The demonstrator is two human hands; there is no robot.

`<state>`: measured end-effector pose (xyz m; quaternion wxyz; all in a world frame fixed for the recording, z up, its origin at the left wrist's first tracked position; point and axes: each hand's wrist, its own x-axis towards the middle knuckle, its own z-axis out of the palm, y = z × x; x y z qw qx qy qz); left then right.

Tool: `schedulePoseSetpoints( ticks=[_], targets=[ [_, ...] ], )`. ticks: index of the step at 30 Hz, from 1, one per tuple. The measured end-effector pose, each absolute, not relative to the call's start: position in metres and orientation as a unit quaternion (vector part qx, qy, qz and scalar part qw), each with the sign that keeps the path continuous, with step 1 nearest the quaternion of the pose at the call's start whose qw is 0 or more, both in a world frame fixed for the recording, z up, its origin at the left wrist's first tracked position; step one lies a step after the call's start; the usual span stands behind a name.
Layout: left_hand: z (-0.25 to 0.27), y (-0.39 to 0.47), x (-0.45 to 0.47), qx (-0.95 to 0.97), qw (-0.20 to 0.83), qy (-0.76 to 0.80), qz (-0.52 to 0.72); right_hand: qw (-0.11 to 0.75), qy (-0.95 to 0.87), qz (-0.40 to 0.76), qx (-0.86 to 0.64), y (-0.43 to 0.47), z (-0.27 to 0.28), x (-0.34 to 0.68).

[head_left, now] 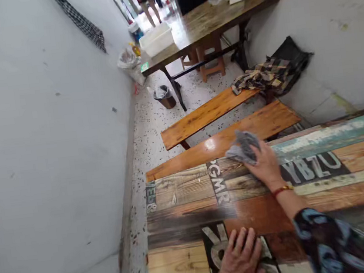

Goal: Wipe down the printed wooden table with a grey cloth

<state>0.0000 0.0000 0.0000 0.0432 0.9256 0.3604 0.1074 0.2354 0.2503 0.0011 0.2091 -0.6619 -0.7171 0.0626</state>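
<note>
My right hand (266,165) presses a crumpled grey cloth (244,146) against the far edge of a patchwork wooden table (182,197) with painted letters on its planks. A red band circles that wrist, and a dark patterned sleeve covers the forearm. My left hand (240,259) lies flat, fingers spread, on the near part of the same table and holds nothing.
Two orange wooden benches (205,114) stand just beyond the table. A checked garment (268,74) lies on the far bench by the right wall. Further back are a long wooden table (211,19) with a white tub (157,38), stools, a small bin (165,97), and a person's legs (150,4).
</note>
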Motion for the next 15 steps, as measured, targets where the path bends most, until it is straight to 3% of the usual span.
schedulePoseSetpoints(
  ticks=[4,8,12,15],
  targets=[
    [-0.022,-0.009,0.005,0.907,0.156,0.374,0.115,0.199,-0.76,0.09,-0.613,0.211,-0.006,0.106],
    [-0.016,-0.007,-0.023,0.897,0.256,0.326,0.151,0.19,-0.758,0.078,-0.619,0.169,-0.02,0.065],
    [0.002,-0.037,-0.141,0.902,0.344,0.216,0.148,0.176,-0.688,0.037,-0.703,0.126,-0.027,0.052],
    [0.0,-0.084,-0.278,0.855,0.41,0.303,0.098,0.179,-0.613,0.02,-0.769,0.109,-0.026,-0.002]
  ],
)
